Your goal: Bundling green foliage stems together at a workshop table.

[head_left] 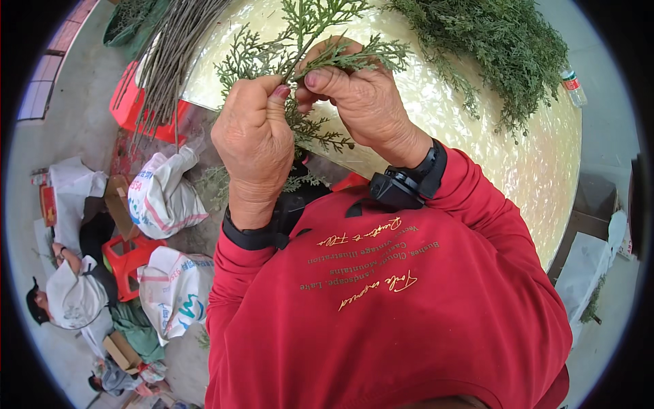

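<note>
Near the top of the view my two hands meet around a green conifer branch with flat, scaly sprays [310, 20]. My left hand [253, 140] is closed in a fist, its thumb pressed along the thin brown stem. Beside it my right hand [371, 99] pinches a side sprig [368, 54] between thumb and fingers, close to where it meets the stem. More foliage hangs below and between the hands, partly hidden by them. Black straps with a small dark device circle my wrists.
A shiny cream round table [524, 170] lies ahead, with a large heap of conifer sprigs [497, 54] and a bottle [573, 87]. Bare sticks [180, 54] lie over a red stool [129, 102] at left. White sacks [165, 194] and a seated person [75, 293] are farther left.
</note>
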A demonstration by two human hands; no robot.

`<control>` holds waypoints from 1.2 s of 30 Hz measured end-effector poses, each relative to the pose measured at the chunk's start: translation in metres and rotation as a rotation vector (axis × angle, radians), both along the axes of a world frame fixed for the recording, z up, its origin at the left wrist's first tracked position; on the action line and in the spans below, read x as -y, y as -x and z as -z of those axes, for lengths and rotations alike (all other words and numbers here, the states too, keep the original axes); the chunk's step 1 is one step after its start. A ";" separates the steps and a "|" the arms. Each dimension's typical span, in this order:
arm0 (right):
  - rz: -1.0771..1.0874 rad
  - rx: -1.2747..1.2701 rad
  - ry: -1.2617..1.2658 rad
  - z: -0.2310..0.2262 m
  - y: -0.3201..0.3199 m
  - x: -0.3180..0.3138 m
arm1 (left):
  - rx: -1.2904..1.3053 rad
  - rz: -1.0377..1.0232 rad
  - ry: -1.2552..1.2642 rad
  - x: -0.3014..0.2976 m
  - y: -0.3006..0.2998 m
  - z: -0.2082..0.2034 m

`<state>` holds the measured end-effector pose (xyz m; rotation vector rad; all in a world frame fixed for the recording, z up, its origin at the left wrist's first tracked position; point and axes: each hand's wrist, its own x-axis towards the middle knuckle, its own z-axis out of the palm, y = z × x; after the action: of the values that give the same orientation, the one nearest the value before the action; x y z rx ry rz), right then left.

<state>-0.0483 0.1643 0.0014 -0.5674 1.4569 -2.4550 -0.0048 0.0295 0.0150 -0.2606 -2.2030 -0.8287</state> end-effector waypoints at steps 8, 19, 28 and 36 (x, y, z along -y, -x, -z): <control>0.043 -0.058 -0.135 -0.006 0.000 -0.001 | -0.043 0.044 -0.026 0.000 0.003 0.001; 0.052 -0.039 -0.080 -0.003 0.002 -0.002 | -0.036 0.011 -0.027 -0.002 0.006 0.002; 0.074 -0.053 -0.112 0.003 0.006 -0.002 | -0.019 -0.012 0.025 -0.004 0.008 0.000; 0.047 0.059 0.013 0.003 0.005 0.001 | 0.070 -0.024 -0.047 -0.009 0.007 -0.005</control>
<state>-0.0533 0.1630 -0.0012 -0.4649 1.4485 -2.4965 -0.0116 0.0389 0.0196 -0.1844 -2.2438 -0.8869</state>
